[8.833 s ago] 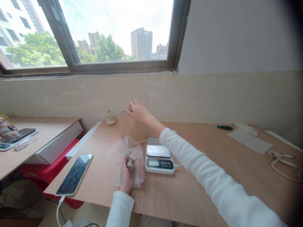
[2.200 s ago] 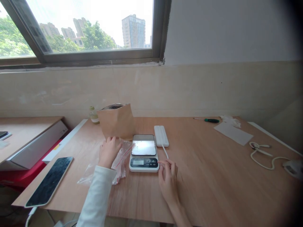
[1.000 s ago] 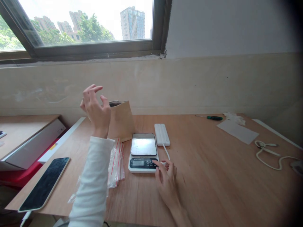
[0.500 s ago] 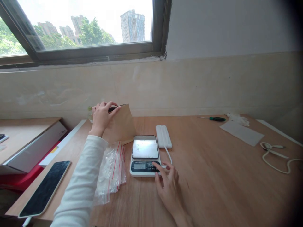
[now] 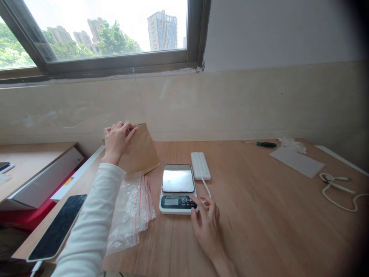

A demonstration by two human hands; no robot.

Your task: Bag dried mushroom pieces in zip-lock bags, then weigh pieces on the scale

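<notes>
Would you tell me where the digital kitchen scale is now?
The digital kitchen scale sits mid-desk in the head view, right of the plastic zip bag, with the person's right hand at its front edge.

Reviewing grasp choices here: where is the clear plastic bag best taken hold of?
Pinch the red-striped zip edge of the clear plastic bag from the right, nearest the right hand: the bag lies flat and limp, and that strip looks firmest.
</notes>
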